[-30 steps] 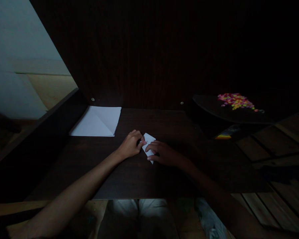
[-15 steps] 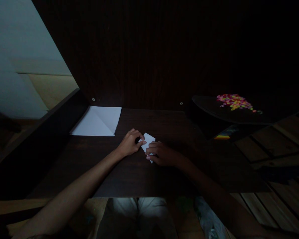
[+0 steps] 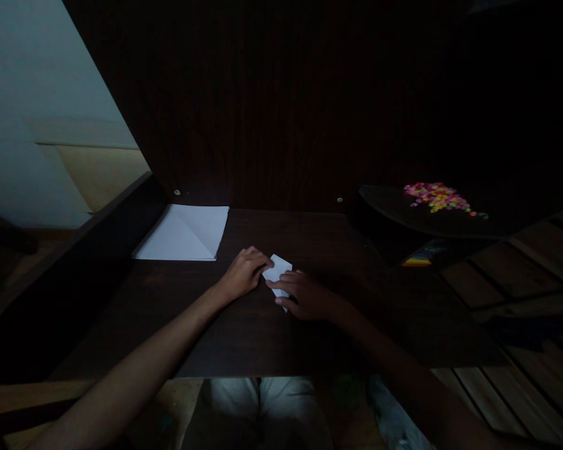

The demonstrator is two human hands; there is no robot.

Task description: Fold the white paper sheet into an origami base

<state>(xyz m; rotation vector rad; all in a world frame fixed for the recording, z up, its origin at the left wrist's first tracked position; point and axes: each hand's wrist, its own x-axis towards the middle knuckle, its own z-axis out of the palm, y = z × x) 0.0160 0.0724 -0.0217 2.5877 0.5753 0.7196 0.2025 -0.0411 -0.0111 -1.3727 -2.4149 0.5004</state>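
One left hand (image 3: 244, 273), one right hand (image 3: 309, 297), one folded paper (image 3: 280, 267), one paper stack (image 3: 185, 233), two round fasteners (image 3: 339, 200), one heap of colourful bits (image 3: 436, 197), too small to count.

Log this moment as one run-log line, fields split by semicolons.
left hand: touching small white paper; right hand: on same paper; paper stack: left rear of desk

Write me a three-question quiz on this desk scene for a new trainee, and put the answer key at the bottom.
1. True or false: the left hand and the right hand both touch the small white paper.
2. What lies on the shelf at the right? A) a cup; B) a pile of colourful pieces; C) a lamp.
3. Fill in the side: the larger white paper lies to the ___ of both hands.

Key: 1. True. 2. B. 3. Left.
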